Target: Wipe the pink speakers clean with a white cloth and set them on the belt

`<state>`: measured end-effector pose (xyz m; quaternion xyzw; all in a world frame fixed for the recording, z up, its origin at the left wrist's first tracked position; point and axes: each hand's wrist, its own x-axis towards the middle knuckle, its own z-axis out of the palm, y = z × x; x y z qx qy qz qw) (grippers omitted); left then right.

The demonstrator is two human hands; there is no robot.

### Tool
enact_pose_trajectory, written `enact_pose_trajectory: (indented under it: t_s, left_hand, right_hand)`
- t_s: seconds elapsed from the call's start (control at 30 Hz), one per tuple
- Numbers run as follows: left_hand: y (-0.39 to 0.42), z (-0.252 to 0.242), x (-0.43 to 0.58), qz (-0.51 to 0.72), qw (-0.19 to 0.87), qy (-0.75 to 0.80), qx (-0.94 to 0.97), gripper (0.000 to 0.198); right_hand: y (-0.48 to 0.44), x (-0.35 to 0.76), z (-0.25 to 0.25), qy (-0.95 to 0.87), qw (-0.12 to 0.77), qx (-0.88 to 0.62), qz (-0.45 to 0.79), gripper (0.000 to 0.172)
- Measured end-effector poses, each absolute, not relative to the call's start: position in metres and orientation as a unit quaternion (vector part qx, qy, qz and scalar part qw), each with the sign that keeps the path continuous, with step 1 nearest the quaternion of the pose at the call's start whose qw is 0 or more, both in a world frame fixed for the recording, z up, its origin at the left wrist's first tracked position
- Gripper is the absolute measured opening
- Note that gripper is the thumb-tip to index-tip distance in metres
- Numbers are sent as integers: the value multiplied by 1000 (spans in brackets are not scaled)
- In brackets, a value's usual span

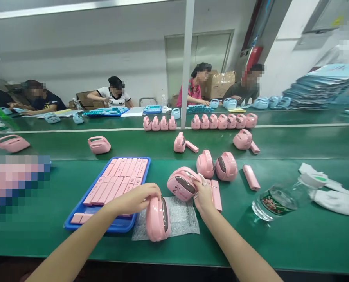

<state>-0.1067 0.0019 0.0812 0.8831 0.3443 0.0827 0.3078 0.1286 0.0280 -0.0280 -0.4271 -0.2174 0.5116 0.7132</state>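
My left hand [147,194] is closed on the top handle of a pink handled device [157,223] with a dark oval panel. That device stands over a sheet of bubble wrap [183,217]. To its right, my right hand [204,192] grips a second pink device [180,185], tilted, its dark panel and small printed marks facing me. A pale strap or cord shows by the right fingers. Beside the right hand lie pink rectangular bars [217,196], partly hidden by it. Left of my left hand is a blue tray [70,225] with rows of pink bars [118,176].
Two more pink devices [226,166] stand beyond my right hand, near a loose bar [250,178]. A water bottle [276,203] and white gloves [339,201] lie right. Pink devices sit on the green belt [139,145]. Co-workers [114,94] sit across.
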Motion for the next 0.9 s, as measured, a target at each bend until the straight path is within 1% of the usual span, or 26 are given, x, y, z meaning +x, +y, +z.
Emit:
enact_pose_trajectory:
  t_s: [0.1, 0.17, 0.23, 0.27, 0.33, 0.37, 0.4, 0.5, 0.53, 0.6, 0.63, 0.67, 0.7, 0.73, 0.77, 0.83, 0.9]
  left_hand:
    - [10, 91, -108, 47, 318, 342, 883, 36]
    - [19, 96, -103, 52, 305, 366, 878, 37]
    - [30, 98, -90, 79, 273, 402, 870, 37]
    - [36, 97, -82, 87, 254, 411, 871, 40]
    - [48, 91, -63, 63, 200, 402, 891, 49]
    - [54, 88, -54, 40, 172, 392, 903, 50]
    - [60, 85, -47, 16, 145, 385, 911, 46]
    - [75, 78, -38, -12, 97, 394, 914, 22]
    - [80, 77, -39, -5, 90, 401, 912, 18]
    - [92, 78, -45, 5, 78, 416, 906, 18]
    - [99, 79, -50, 11, 73, 425, 902, 21]
    - [108, 81, -55, 19, 68, 436, 897, 25]
    - [118, 84, -60, 29, 63, 448, 891, 29]
    - [129, 87, -66, 41, 57, 461, 885, 33]
    - [141, 91, -73, 55, 51, 474, 877, 36]
    - [167, 100, -88, 84, 38, 499, 862, 40]
    - [193, 108, -106, 108, 30, 524, 845, 39]
  right_hand:
    - [29, 124, -33, -237, 710, -450, 486, 44]
    - [29, 121, -34, -254, 703, -466, 474, 46]
    - [26, 118, -32, -283, 692, -477, 463, 45]
    - [24, 117, -31, -304, 684, -479, 458, 42]
    - [19, 115, -27, -354, 664, -479, 452, 39]
    - [17, 115, -26, -380, 652, -478, 449, 37]
    - [16, 116, -24, -403, 640, -478, 447, 36]
    - [17, 124, -21, -450, 609, -483, 440, 41]
    - [18, 127, -20, -459, 602, -487, 435, 45]
    - [20, 135, -18, -495, 579, -503, 409, 53]
    - [20, 139, -17, -526, 556, -514, 388, 51]
    - [19, 143, -16, -567, 521, -528, 360, 44]
    - [18, 147, -14, -609, 475, -546, 324, 32]
    - [16, 152, -13, -649, 422, -566, 285, 22]
    - [13, 157, -11, -677, 369, -587, 247, 15]
    - [6, 170, -8, -700, 270, -638, 172, 12]
    - [0, 187, -5, -696, 198, -678, 125, 10]
